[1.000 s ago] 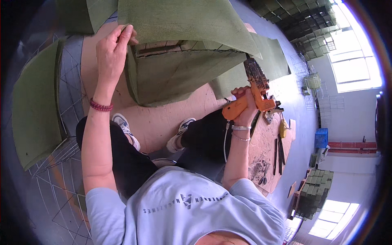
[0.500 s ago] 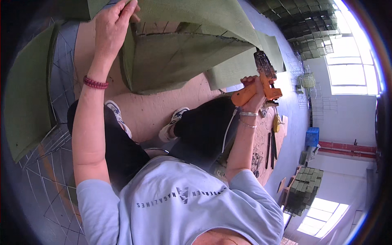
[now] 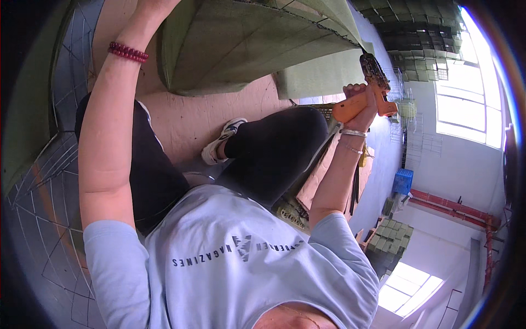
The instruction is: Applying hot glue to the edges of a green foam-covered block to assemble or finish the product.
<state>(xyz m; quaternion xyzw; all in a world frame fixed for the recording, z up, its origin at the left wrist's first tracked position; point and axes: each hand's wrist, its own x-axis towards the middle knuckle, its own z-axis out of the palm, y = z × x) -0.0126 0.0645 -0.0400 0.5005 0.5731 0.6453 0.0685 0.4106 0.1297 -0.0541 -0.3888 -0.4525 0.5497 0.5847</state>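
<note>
A large green fabric cover point(image 3: 230, 49) with a dark seam along its edge stands at the top of the view, its long side spread toward the right. My left hand point(image 3: 156, 6) is at the top edge beside the fabric; its fingers are cut off from sight. With my right hand point(image 3: 366, 109) I grip an orange gun-shaped tool point(image 3: 350, 108). Its grimy black head point(image 3: 375, 72) points up at the fabric's right corner and meets or nearly meets it.
Wire frames point(image 3: 49, 219) lie at my left beside another green panel point(image 3: 24, 109). Brown board point(image 3: 181, 123) covers the floor by my shoe point(image 3: 222, 141). To the right are a blue crate point(image 3: 403, 181), stacked green boxes point(image 3: 390, 237) and red pipes point(image 3: 449, 207).
My view has shifted. My left hand has slid up until its fingers leave the picture, and the fabric sits higher. My right hand with the tool appears farther right, still at the corner.
</note>
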